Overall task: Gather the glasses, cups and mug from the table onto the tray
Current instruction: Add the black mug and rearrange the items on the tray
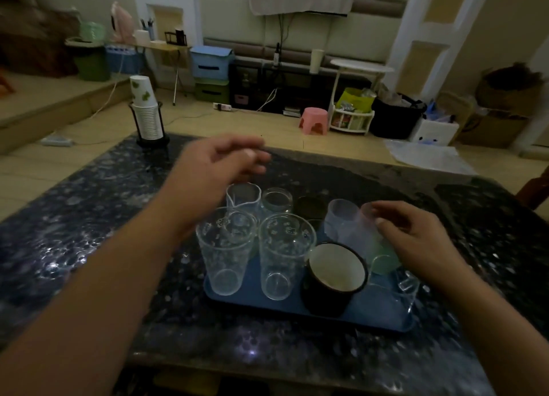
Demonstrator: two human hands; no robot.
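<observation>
A blue tray (279, 305) lies on the dark marble table (89, 217). On it stand two tall clear glasses (225, 256) (283, 256), a black mug (332, 276) with a white inside, a small glass pitcher (243, 196), a short clear glass (276, 201), a dark cup (310, 207) and a frosted cup (340, 217). My right hand (416, 238) grips a frosted green cup (380, 253) at the tray's right side. My left hand (219, 164) hovers above the pitcher, fingers loosely apart, holding nothing.
A stack of paper cups in a black holder (147, 113) stands at the table's far left corner. Beyond the table are a pink stool (314, 120), storage boxes, a white side table and bags on the floor.
</observation>
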